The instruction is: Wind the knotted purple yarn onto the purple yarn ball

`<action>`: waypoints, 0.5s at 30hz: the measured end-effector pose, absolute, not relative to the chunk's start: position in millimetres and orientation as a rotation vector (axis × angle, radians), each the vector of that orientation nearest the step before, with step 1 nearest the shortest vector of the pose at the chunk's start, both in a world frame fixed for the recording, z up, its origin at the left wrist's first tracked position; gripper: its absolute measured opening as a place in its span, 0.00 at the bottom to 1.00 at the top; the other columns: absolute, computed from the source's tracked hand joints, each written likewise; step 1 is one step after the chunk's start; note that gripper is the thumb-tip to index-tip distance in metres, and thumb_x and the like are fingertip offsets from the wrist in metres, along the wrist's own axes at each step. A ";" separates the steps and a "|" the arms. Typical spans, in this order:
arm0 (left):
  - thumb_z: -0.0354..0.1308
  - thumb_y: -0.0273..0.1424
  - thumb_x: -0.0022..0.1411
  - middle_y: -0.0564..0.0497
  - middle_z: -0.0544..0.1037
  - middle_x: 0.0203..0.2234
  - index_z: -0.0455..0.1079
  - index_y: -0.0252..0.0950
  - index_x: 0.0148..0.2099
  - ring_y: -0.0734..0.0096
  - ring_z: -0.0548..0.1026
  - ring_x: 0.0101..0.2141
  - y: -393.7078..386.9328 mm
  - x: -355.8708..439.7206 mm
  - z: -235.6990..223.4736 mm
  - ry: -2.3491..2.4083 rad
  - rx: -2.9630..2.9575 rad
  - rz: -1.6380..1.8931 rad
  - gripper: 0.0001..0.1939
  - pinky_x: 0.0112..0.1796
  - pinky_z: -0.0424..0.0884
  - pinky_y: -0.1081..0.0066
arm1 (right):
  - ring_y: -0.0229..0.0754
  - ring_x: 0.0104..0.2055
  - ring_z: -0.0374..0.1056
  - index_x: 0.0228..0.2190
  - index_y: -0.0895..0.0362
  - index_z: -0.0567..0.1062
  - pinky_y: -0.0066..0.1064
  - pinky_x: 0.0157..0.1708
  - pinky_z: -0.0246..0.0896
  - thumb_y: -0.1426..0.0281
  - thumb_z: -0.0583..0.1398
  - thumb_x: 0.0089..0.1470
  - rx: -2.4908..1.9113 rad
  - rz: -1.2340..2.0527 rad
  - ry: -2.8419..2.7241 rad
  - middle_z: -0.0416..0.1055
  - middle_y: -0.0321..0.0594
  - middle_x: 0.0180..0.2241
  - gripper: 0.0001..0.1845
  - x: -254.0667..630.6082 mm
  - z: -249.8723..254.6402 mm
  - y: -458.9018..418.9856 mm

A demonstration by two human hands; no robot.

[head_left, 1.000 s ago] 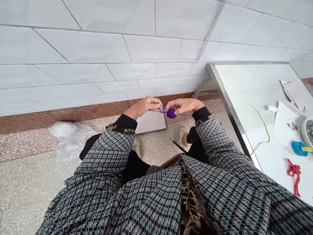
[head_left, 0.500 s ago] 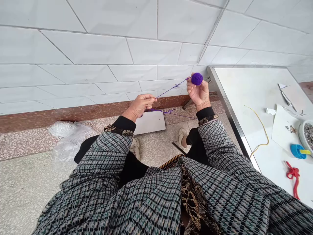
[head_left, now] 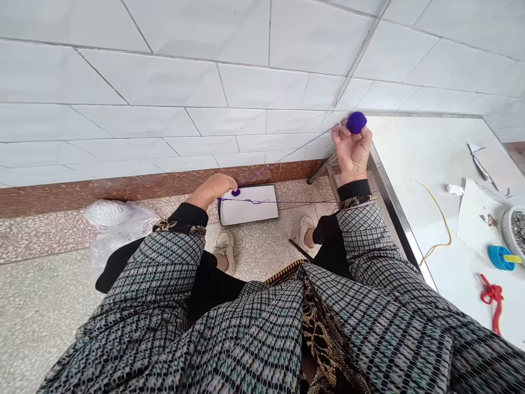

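Note:
My right hand point(head_left: 353, 148) is raised, with its fingers closed on a ball of purple yarn point(head_left: 356, 122). From the ball a thin purple strand point(head_left: 295, 151) stretches down and left to my left hand point(head_left: 215, 189). That hand is closed on the yarn, its fingertips partly turned away from view. A small purple clump point(head_left: 235, 192) shows at its fingers. Below, another purple length with loose loops point(head_left: 254, 201) crosses in front of a white flat box point(head_left: 250, 213) on the floor and runs right toward my right sleeve.
On my right stands a white metal-edged table point(head_left: 394, 142) bearing a yellow cord point(head_left: 447, 219), a red knotted cord point(head_left: 492, 295), a blue cap-like item point(head_left: 500, 257) and a bowl point(head_left: 511, 230). White yarn point(head_left: 106, 213) in clear plastic lies on the floor at left. A tiled wall point(head_left: 246, 82) rises ahead.
My hands have moved apart. The right hand went right and slightly up with the yarn ball; the left went left and down. The strand between them is now longer.

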State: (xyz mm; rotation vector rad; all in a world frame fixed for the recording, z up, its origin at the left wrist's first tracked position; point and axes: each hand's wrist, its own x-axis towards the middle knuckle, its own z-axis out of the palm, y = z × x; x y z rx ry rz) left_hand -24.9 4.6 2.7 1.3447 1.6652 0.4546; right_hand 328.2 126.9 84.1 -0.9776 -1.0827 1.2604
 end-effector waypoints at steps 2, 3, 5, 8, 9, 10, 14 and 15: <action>0.61 0.25 0.46 0.48 0.75 0.21 0.70 0.37 0.16 0.66 0.69 0.27 6.3 -26.1 1.4 1.771 1.360 0.359 0.10 0.27 0.58 0.70 | 0.49 0.54 0.72 0.57 0.51 0.72 0.55 0.60 0.73 0.51 0.64 0.63 -0.948 1.305 -1.158 0.69 0.48 0.50 0.27 324.8 89.4 119.9; 0.62 0.25 0.46 0.47 0.77 0.23 0.72 0.37 0.17 0.65 0.70 0.28 6.5 -23.7 0.8 1.808 1.357 0.298 0.09 0.28 0.59 0.70 | 0.49 0.53 0.72 0.58 0.50 0.72 0.55 0.59 0.73 0.51 0.66 0.61 -0.937 1.327 -1.191 0.69 0.48 0.50 0.29 322.5 89.9 117.9; 0.63 0.27 0.47 0.47 0.79 0.24 0.74 0.37 0.20 0.65 0.71 0.28 5.0 -13.5 -0.3 1.759 1.388 0.206 0.07 0.29 0.60 0.71 | 0.48 0.52 0.72 0.57 0.48 0.72 0.53 0.58 0.74 0.50 0.68 0.58 -0.942 1.342 -1.220 0.69 0.46 0.49 0.30 318.8 86.1 119.1; 0.63 0.32 0.50 0.49 0.80 0.25 0.77 0.37 0.25 0.66 0.72 0.29 -2.8 7.8 0.4 1.414 1.484 0.090 0.06 0.32 0.63 0.73 | 0.47 0.52 0.73 0.52 0.49 0.73 0.49 0.56 0.76 0.50 0.66 0.59 -0.982 1.271 -1.137 0.70 0.45 0.48 0.25 318.9 70.1 134.5; 0.63 0.33 0.51 0.49 0.79 0.26 0.78 0.37 0.26 0.67 0.72 0.29 -6.2 13.9 2.0 1.261 1.511 0.052 0.06 0.32 0.63 0.73 | 0.46 0.52 0.73 0.50 0.51 0.73 0.47 0.56 0.76 0.51 0.64 0.61 -1.000 1.232 -1.087 0.71 0.46 0.47 0.22 320.4 63.3 141.9; 0.63 0.34 0.52 0.50 0.79 0.26 0.79 0.37 0.28 0.68 0.71 0.29 -9.4 18.7 4.6 1.115 1.528 0.020 0.07 0.33 0.63 0.73 | 0.45 0.52 0.73 0.48 0.52 0.73 0.45 0.55 0.76 0.54 0.62 0.63 -1.031 1.184 -1.045 0.71 0.46 0.48 0.19 322.3 56.5 149.5; 0.64 0.40 0.57 0.49 0.79 0.27 0.81 0.35 0.33 0.70 0.70 0.28 -17.8 18.1 24.1 0.780 1.545 0.010 0.12 0.32 0.64 0.73 | 0.43 0.53 0.74 0.49 0.56 0.71 0.39 0.53 0.75 0.68 0.57 0.62 -1.335 0.907 -1.074 0.72 0.48 0.50 0.14 329.8 36.1 170.4; 0.64 0.41 0.58 0.49 0.79 0.27 0.81 0.35 0.34 0.71 0.70 0.28 -19.0 13.4 30.4 0.749 1.551 0.042 0.13 0.32 0.64 0.73 | 0.44 0.53 0.74 0.49 0.57 0.71 0.39 0.54 0.75 0.70 0.58 0.61 -1.427 0.831 -1.134 0.72 0.49 0.50 0.15 331.1 33.8 171.7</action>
